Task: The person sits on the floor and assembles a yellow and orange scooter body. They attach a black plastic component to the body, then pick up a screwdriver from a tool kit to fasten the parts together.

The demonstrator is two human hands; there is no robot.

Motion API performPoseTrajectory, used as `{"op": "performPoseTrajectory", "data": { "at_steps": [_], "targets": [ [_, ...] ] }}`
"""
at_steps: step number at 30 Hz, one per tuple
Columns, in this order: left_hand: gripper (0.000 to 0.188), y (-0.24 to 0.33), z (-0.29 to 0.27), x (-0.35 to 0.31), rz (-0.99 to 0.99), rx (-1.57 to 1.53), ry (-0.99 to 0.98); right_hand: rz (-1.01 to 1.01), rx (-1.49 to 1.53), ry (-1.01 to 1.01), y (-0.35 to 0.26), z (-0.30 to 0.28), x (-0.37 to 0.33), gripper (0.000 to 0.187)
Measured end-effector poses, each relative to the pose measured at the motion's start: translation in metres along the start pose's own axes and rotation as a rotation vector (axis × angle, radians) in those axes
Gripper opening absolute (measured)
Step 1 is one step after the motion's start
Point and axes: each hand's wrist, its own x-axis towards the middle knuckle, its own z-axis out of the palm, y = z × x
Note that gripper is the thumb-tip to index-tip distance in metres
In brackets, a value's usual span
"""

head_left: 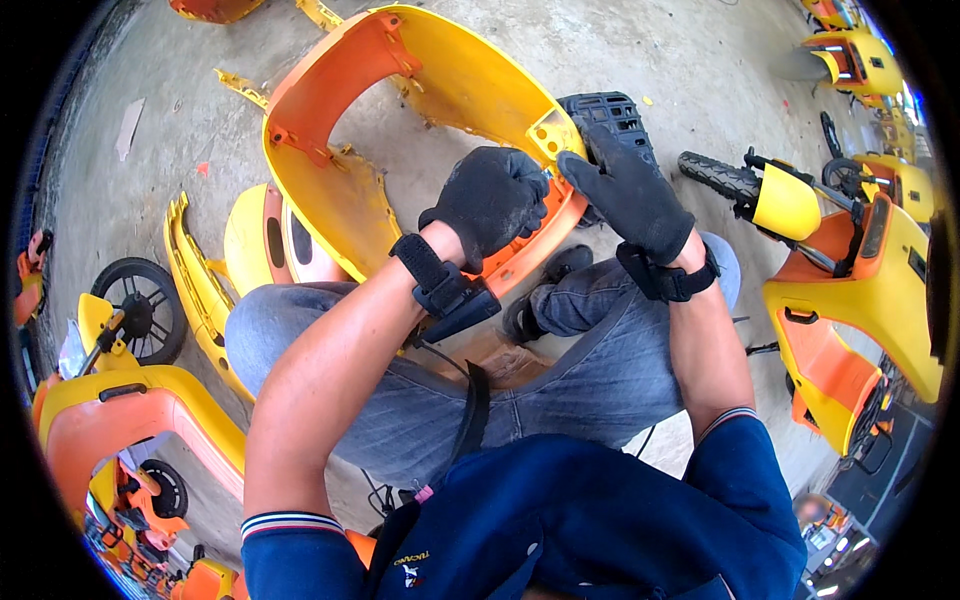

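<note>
A large hollow plastic scooter body shell (330, 105), yellow with orange inner panels, stands in front of my knees. My left hand (490, 203), in a black glove, is closed in a fist over the shell's near orange edge. A small blue bit shows by its fingers; what it holds is mostly hidden. My right hand (640, 195), also in a black glove, is at the shell's near right corner. Its thumb lies over the rim, and its fingers extend along the outer side. Black straps circle both wrists, and a dark device (465, 312) sits at the left wrist.
A black plastic grid-like piece (615, 120) lies behind my right hand. Yellow trim parts (195, 270) lie at my left, near a black wheel (140, 310). Yellow-orange scooters (850, 300) stand at the right, and more body parts (140, 400) at the lower left.
</note>
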Motion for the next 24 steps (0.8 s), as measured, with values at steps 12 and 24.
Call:
{"op": "performPoseTrajectory", "data": {
  "at_steps": [12, 24],
  "targets": [
    [0.02, -0.01, -0.006, 0.006, 0.379, 0.457, 0.014, -0.029, -0.059, 0.04, 0.001, 0.005, -0.001, 0.054],
    [0.022, -0.009, -0.007, 0.008, 0.458, 0.562, 0.073, -0.003, -0.045, 0.04, -0.004, 0.005, -0.002, 0.05]
  ]
}}
